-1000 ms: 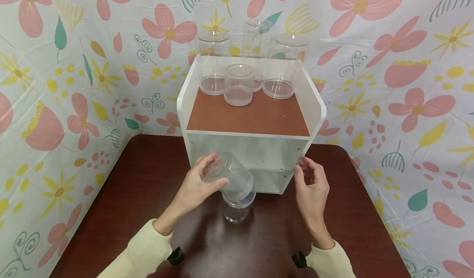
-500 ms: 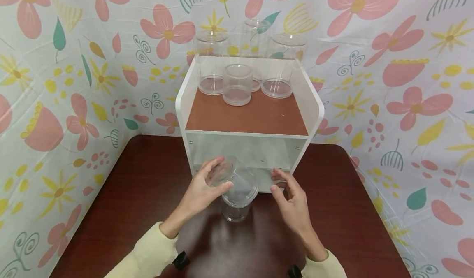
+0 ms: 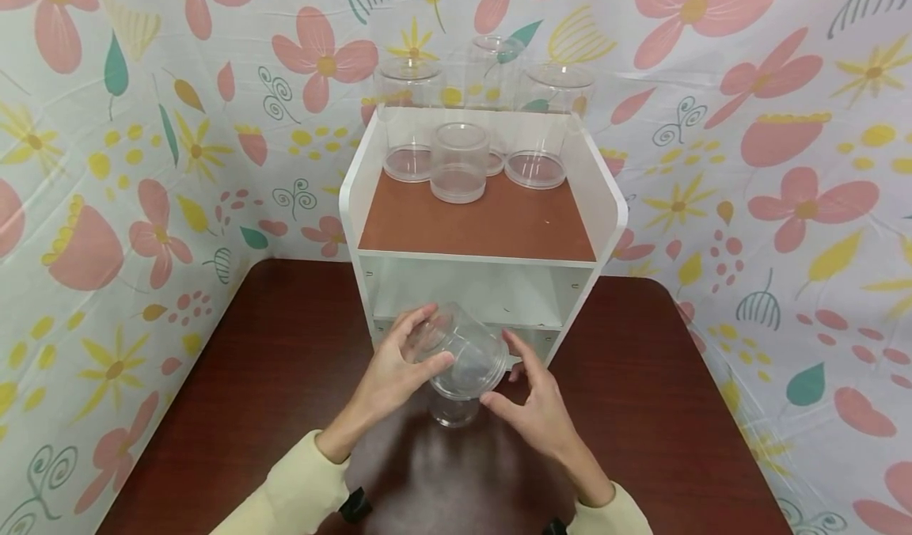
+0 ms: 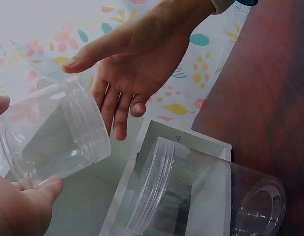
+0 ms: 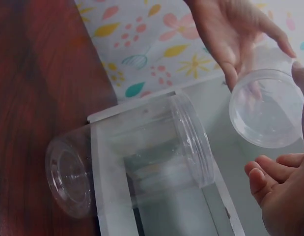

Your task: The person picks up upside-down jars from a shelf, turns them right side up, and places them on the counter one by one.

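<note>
My left hand (image 3: 392,373) holds a clear plastic jar (image 3: 466,353) by its base end, between thumb and fingers. The jar is tilted, its threaded open mouth facing down to the right. At that mouth my right hand (image 3: 537,412) spreads its thumb and fingers around the rim; in the left wrist view its fingers (image 4: 121,115) are extended and apart from the jar wall. Below the held jar, another clear jar (image 3: 454,414) stands upright on the table, its upper part overlapped in the head view. The right wrist view shows this standing jar (image 5: 132,152) with a threaded rim.
Behind the hands is a white shelf unit (image 3: 613,210) with a brown top (image 3: 477,230) and compartments below. On top stand a short clear jar (image 3: 459,163) and three taller ones behind it. The dark red-brown table (image 3: 663,408) meets a flower-print cloth (image 3: 805,282).
My right hand has moved left from the shelf's right side to the rim of the held jar. The left hand has shifted slightly right with the jar, whose mouth turned further toward the right.
</note>
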Motion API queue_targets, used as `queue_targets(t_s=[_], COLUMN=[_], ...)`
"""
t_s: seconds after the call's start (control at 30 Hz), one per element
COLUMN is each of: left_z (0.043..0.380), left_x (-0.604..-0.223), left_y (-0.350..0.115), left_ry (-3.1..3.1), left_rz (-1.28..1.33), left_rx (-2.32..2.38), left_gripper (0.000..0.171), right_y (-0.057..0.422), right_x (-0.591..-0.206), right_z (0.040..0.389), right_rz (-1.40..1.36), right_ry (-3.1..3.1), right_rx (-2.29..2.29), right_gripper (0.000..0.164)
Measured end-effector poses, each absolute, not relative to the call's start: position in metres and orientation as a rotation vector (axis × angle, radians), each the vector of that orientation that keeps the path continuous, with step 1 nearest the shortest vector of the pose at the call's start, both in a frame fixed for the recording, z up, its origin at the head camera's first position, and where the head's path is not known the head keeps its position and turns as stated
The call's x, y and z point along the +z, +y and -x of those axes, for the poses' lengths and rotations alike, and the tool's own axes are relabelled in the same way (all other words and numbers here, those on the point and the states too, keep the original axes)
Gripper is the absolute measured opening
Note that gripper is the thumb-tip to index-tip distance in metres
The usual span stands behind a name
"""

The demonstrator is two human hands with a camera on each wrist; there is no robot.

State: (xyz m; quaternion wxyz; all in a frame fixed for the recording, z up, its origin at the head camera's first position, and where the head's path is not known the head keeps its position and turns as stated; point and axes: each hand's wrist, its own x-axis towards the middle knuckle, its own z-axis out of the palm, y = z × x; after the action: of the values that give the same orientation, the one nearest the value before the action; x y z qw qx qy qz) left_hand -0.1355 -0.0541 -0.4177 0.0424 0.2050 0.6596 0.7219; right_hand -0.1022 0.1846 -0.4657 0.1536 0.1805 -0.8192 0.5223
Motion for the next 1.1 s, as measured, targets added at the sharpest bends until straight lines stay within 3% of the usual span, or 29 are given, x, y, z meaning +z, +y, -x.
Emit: queue_targets(t_s=[0.4, 0.67, 1.1], left_z=[0.133, 0.132, 0.135], left_x=[-0.422, -0.424, -0.423], left_y=[-0.050, -0.051, -0.068], left_ry=[1.934, 2.049, 2.323], left_rz=[-0.630, -0.653, -0.595], left_rx=[2.270, 2.182, 2.224], left_gripper=[0.080, 0.078, 0.056], right_y=[0.177, 0.174, 0.184], right_x=[-0.466, -0.468, -0.462], right_z=[0.103, 0.105, 0.103], right_rz=[-0.521, -0.534, -0.539], right_ry=[-2.405, -2.327, -2.158], right_rx=[1.549, 1.596, 1.747], right_gripper=[0.106, 0.097, 0.086])
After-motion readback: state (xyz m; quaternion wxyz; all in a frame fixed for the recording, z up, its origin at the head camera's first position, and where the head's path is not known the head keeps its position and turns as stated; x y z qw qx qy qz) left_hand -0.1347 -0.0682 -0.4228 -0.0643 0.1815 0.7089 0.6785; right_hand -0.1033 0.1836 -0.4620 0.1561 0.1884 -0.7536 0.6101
